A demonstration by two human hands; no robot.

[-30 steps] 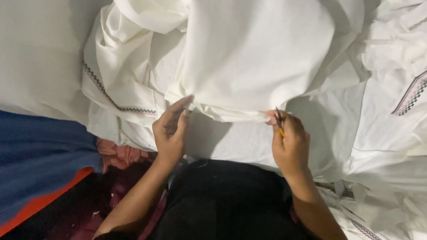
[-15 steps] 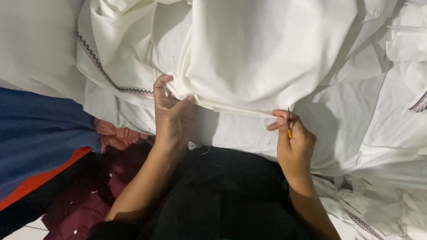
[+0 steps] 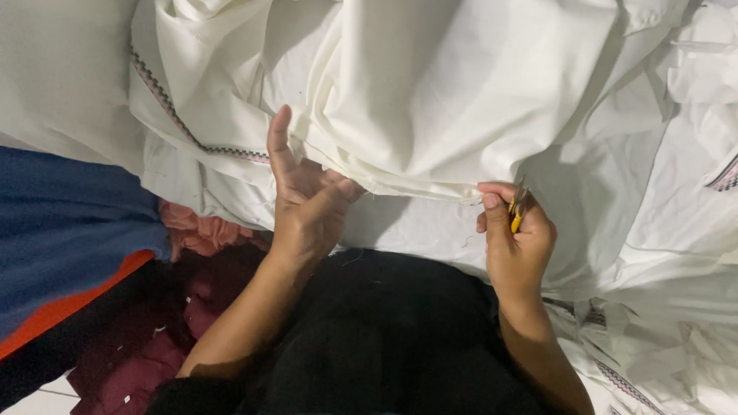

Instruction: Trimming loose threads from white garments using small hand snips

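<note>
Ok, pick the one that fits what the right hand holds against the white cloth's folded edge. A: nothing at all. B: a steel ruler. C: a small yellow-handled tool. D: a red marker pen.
C: the right hand pinches a small yellow-handled tool at the folded edge of the white cotton cloth, while the left hand holds that edge further along.

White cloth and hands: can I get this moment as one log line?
left hand: holds white cloth hem | right hand: pinches hem, holds small yellow tool
</note>
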